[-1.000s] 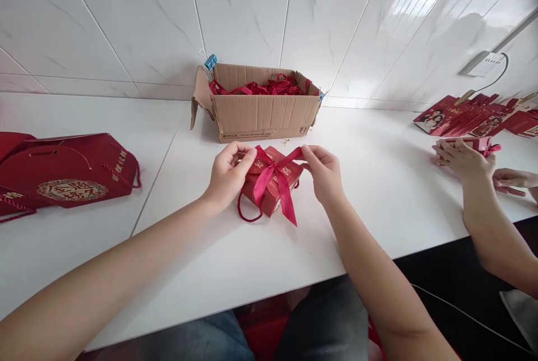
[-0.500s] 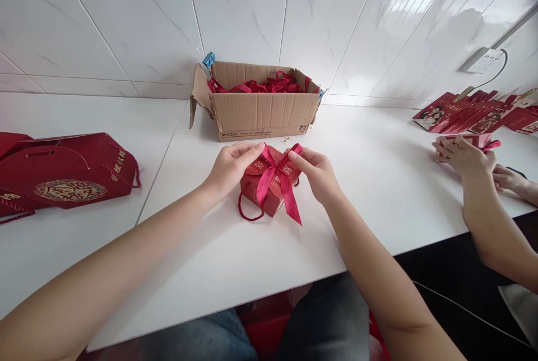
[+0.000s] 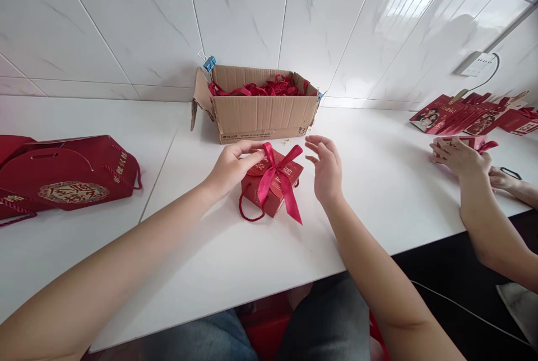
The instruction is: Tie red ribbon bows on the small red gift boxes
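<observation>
A small red gift box [image 3: 269, 195] with a cord handle stands on the white table [image 3: 235, 260], tied with a red satin ribbon bow [image 3: 277, 173]. My left hand [image 3: 231, 166] rests against the box's left side, its fingertips pinching the bow's left loop. My right hand [image 3: 325, 169] hovers just right of the bow, fingers spread, holding nothing.
An open cardboard box [image 3: 263, 111] full of red ribbons stands behind, with a blue binder clip [image 3: 209, 62] on its flap. Large red gift bags [image 3: 63, 173] lie at the left. Another person's hands [image 3: 460, 154] work at the right near stacked red flat cartons [image 3: 471, 115].
My right hand has let go of the bow's right loop and drawn away to the right, fingers opening. My left hand stays on the left loop.
</observation>
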`<state>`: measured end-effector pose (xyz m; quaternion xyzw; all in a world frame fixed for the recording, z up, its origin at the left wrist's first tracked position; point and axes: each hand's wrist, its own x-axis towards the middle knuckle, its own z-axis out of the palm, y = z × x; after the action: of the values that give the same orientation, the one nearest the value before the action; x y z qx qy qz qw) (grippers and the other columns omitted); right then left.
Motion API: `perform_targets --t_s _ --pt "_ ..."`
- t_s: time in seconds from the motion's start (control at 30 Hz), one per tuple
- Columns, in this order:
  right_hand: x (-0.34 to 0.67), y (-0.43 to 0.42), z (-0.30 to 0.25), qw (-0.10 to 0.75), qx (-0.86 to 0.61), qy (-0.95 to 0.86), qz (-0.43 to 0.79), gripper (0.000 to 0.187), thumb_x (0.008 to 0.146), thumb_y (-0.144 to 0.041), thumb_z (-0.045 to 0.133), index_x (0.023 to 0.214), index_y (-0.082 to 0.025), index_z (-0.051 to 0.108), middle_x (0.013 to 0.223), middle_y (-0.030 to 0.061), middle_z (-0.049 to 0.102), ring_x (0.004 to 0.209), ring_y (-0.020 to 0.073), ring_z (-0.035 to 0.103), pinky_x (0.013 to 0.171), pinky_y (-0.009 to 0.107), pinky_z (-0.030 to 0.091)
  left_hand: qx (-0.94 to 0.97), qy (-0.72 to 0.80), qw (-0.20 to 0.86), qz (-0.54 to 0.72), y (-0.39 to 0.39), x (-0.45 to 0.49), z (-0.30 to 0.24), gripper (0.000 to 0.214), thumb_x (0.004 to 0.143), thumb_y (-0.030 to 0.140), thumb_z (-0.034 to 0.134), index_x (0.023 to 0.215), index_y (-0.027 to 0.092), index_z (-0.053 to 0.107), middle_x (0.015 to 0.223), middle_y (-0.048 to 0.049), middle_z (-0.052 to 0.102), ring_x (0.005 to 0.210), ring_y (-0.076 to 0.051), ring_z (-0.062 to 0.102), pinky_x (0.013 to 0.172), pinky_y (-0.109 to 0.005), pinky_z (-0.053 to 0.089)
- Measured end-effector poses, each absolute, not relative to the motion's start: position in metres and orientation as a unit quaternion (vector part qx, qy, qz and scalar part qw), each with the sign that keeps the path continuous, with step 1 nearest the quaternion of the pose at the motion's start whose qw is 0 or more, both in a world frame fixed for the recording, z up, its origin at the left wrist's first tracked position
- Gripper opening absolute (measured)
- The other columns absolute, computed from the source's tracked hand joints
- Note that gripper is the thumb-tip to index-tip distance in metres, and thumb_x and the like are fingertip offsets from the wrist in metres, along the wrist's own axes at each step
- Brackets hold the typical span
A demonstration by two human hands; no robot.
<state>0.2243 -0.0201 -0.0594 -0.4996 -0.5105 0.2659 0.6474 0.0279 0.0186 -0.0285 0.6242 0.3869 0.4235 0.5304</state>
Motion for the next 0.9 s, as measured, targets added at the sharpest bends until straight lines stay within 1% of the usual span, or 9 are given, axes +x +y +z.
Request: perform_targets --t_s 0.07,0.13,0.2,0.27,0.4,0.47,0.7,0.8,0.9 --pt "0.224 -0.025 -0.058 0.643 -0.508 -0.552 0.154 0.026 0.092 -0.037 0.038 0.099 -0.028 0.06 0.124 0.006 0.057 0.123 0.0227 0.051 0.094 0.039 0.045 0.638 0.378 0.523 0.42 0.019 0.026 -0.029 0.03 0.072 0.039 0.071 0.094 0.018 0.072 0.108 -0.0081 0.071 0.097 -0.024 0.065 0.083 -0.035 0.051" --pt "0.221 -0.031 -0.055 0.62 -0.5 -0.602 0.057 0.027 0.093 -0.034 0.039 0.093 -0.027 0.065 0.125 0.0063 0.055 0.126 0.0249 0.048 0.099 0.043 0.042 0.646 0.368 0.521 0.419 0.02 0.025 -0.029 0.029 0.073 0.039 0.071 0.092 0.019 0.073 0.107 -0.0079 0.071 0.097 -0.024 0.065 0.084 -0.036 0.051" --pt "0.218 -0.035 -0.053 0.587 -0.483 -0.65 -0.001 0.028 0.093 -0.032 0.041 0.09 -0.027 0.069 0.128 0.0059 0.053 0.126 0.0268 0.046 0.1 0.046 0.041 0.647 0.363 0.527 0.415 0.021 0.024 -0.029 0.028 0.074 0.038 0.069 0.093 0.018 0.072 0.105 -0.0076 0.072 0.095 -0.024 0.065 0.085 -0.037 0.051" --pt "0.215 -0.037 -0.053 0.554 -0.472 -0.686 -0.031 0.03 0.092 -0.03 0.042 0.089 -0.028 0.072 0.132 0.0047 0.051 0.128 0.0281 0.043 0.101 0.048 0.041 0.645 0.367 0.527 0.415 0.021 0.024 -0.028 0.027 0.075 0.039 0.069 0.091 0.018 0.073 0.102 -0.0076 0.072 0.093 -0.024 0.065 0.085 -0.037 0.051" --pt "0.211 -0.037 -0.055 0.499 -0.465 -0.728 -0.068 0.035 0.092 -0.028 0.042 0.088 -0.029 0.076 0.141 0.001 0.045 0.134 0.0302 0.033 0.11 0.053 0.031 0.651 0.38 0.504 0.423 0.018 0.026 -0.026 0.03 0.076 0.046 0.068 0.085 0.017 0.073 0.093 -0.007 0.072 0.09 -0.023 0.065 0.084 -0.035 0.051" --pt "0.21 -0.036 -0.056 0.485 -0.464 -0.738 -0.066 0.034 0.092 -0.029 0.043 0.09 -0.03 0.077 0.144 0.0003 0.043 0.135 0.0314 0.03 0.111 0.055 0.029 0.657 0.385 0.484 0.43 0.017 0.027 -0.025 0.032 0.075 0.048 0.069 0.084 0.018 0.074 0.091 -0.0071 0.073 0.09 -0.023 0.066 0.083 -0.035 0.051" --pt "0.208 -0.036 -0.058 0.476 -0.474 -0.739 -0.061 0.033 0.093 -0.03 0.044 0.093 -0.031 0.077 0.144 0.0004 0.045 0.133 0.0325 0.031 0.109 0.056 0.03 0.689 0.398 0.421 0.436 0.018 0.026 -0.027 0.031 0.079 0.046 0.064 0.084 0.017 0.074 0.097 -0.0081 0.074 0.094 -0.024 0.066 0.083 -0.035 0.051" --pt "0.208 -0.036 -0.058 0.475 -0.468 -0.742 -0.071 0.034 0.093 -0.03 0.044 0.094 -0.03 0.077 0.142 0.0022 0.046 0.133 0.0316 0.033 0.109 0.055 0.031 0.696 0.404 0.398 0.441 0.018 0.026 -0.027 0.026 0.076 0.041 0.067 0.088 0.018 0.067 0.094 -0.0067 0.071 0.09 -0.022 0.066 0.077 -0.034 0.052" --pt "0.207 -0.036 -0.058 0.473 -0.47 -0.741 -0.078 0.034 0.093 -0.03 0.043 0.094 -0.03 0.077 0.14 0.0023 0.048 0.132 0.0309 0.034 0.109 0.054 0.032 0.715 0.393 0.359 0.452 0.018 0.026 -0.028 0.024 0.075 0.033 0.068 0.094 0.02 0.061 0.1 -0.0043 0.068 0.093 -0.02 0.064 0.078 -0.032 0.051"
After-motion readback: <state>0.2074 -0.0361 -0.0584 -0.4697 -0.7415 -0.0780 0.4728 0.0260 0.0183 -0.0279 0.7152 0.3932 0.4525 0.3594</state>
